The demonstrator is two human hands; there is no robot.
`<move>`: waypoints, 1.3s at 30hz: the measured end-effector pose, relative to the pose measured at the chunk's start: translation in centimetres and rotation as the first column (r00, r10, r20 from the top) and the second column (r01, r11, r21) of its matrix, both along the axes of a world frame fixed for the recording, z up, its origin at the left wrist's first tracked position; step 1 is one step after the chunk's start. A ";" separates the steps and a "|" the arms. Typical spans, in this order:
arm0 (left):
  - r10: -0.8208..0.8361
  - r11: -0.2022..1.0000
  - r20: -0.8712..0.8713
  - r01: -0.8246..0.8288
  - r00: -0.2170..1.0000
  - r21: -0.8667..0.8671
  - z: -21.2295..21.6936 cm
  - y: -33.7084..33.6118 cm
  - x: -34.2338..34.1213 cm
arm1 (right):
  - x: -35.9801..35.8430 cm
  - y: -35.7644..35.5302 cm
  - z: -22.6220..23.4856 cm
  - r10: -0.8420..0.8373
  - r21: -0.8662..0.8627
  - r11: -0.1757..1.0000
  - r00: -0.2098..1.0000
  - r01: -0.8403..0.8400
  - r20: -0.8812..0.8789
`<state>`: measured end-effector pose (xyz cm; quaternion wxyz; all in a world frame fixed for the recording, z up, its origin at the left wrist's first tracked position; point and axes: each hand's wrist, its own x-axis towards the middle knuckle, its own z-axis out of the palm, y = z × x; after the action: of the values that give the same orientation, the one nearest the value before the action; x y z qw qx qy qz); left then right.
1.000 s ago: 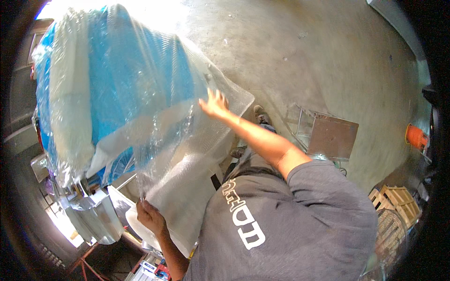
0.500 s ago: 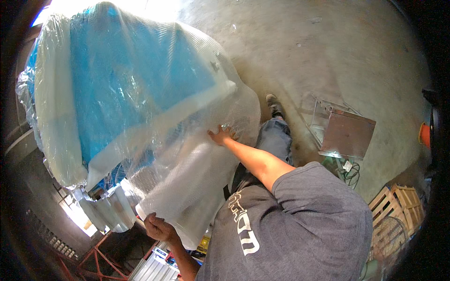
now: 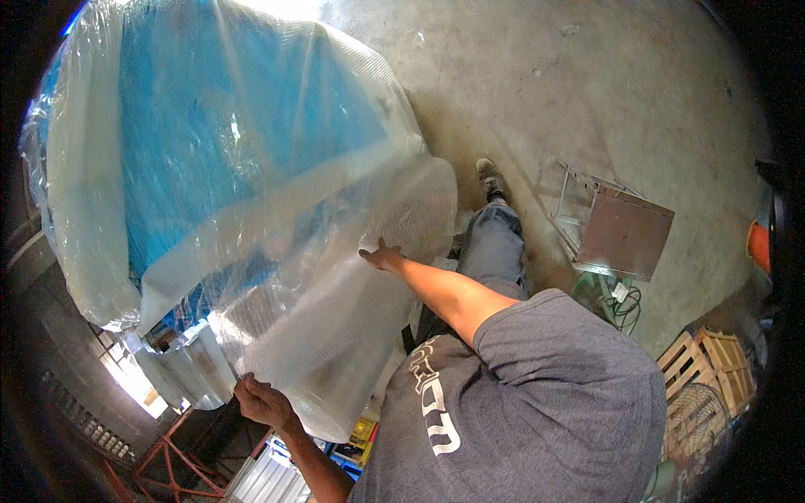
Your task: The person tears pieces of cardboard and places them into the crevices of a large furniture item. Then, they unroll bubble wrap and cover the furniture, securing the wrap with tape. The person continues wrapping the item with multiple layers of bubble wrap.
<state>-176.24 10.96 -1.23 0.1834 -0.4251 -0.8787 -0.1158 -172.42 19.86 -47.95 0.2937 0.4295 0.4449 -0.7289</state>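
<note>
A wide sheet of clear bubble wrap [image 3: 335, 327] drapes from a large bulky item with a blue covering [image 3: 243, 109] and hangs down in front of my body. My left hand [image 3: 265, 402] is closed, pinching the sheet's lower left edge. Against the middle of the wrap, my right hand [image 3: 384, 256] rests with fingers apart. White padding strips [image 3: 84, 193] show beneath the clear film, along the blue item's left side and across its lower part. What lies under the blue covering is hidden.
To the right stands a metal frame with a brown panel [image 3: 627, 233], cables [image 3: 627, 310] beside it. Wooden pallets [image 3: 725, 369] and a fan [image 3: 696, 419] are at lower right. A red steel frame [image 3: 172, 457] is at lower left, and yellow and blue containers [image 3: 359, 440] lie below the wrap.
My left hand has shifted left and slightly up, drawing the wrap's edge with it. My right hand has slid a little down and left over the sheet.
</note>
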 end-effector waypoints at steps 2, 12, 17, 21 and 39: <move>-0.176 0.980 -0.038 0.171 0.984 -0.104 -0.8 0.3 -1.2 | 0.3 -0.2 0.5 -0.061 0.020 0.998 0.992 0.059 0.114; -0.337 0.941 0.008 0.337 0.942 -0.036 -1.0 0.0 -9.2 | 4.7 1.4 4.9 0.683 0.559 0.679 0.690 -0.476 -0.242; -0.440 0.893 0.083 0.446 0.894 -0.065 -2.3 0.1 -7.8 | 7.4 3.5 22.5 0.542 0.791 0.605 0.684 0.085 -0.488; -0.528 0.827 0.104 0.538 0.843 -0.162 -1.4 0.3 -5.1 | 9.2 5.7 36.5 0.206 0.702 0.532 0.731 0.474 -0.650; -0.419 0.895 -0.104 0.391 0.902 -0.212 -0.5 -1.2 -8.4 | -0.4 5.7 -5.1 -0.259 0.557 0.765 0.947 0.323 -0.193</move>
<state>-184.63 9.74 -1.70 0.1791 -0.6218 -0.7615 -0.0373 -172.82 25.56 -53.06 0.0080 0.5234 0.5890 -0.6157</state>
